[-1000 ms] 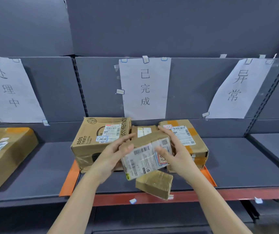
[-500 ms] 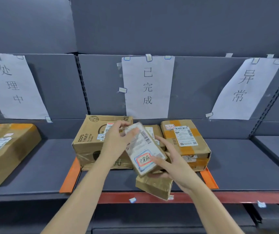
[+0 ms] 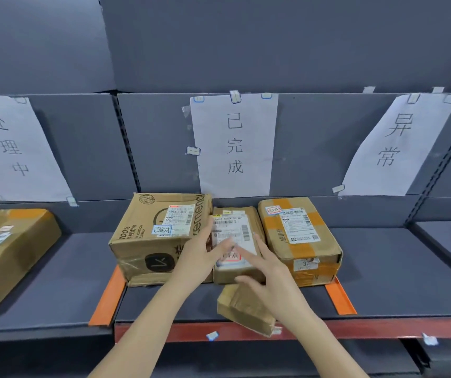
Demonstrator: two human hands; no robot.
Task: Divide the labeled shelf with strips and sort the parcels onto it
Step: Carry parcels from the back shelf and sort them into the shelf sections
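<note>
A: Where's the small parcel (image 3: 232, 241)?
B: Lying flat on a brown box (image 3: 239, 274), between the big carton (image 3: 158, 238) and the taped box (image 3: 298, 241), under the middle sign (image 3: 235, 143).
A: And the hands?
B: Left hand (image 3: 202, 255) touches its left edge, fingers relaxed. Right hand (image 3: 270, 271) rests fingers spread on top, holding nothing.
A: Anything else?
B: Orange strips (image 3: 107, 298) either side, one packet (image 3: 246, 309) at the shelf (image 3: 396, 274) front edge

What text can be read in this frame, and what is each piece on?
"处理中": left paper sign on the back panel.
"已完成": middle paper sign.
"异常": right paper sign.
"100%" and "COTTON": side of the big carton.
Shipping labels and handwritten stickers on the parcels, including the middle parcel under both hands: too small or blurred.
</note>
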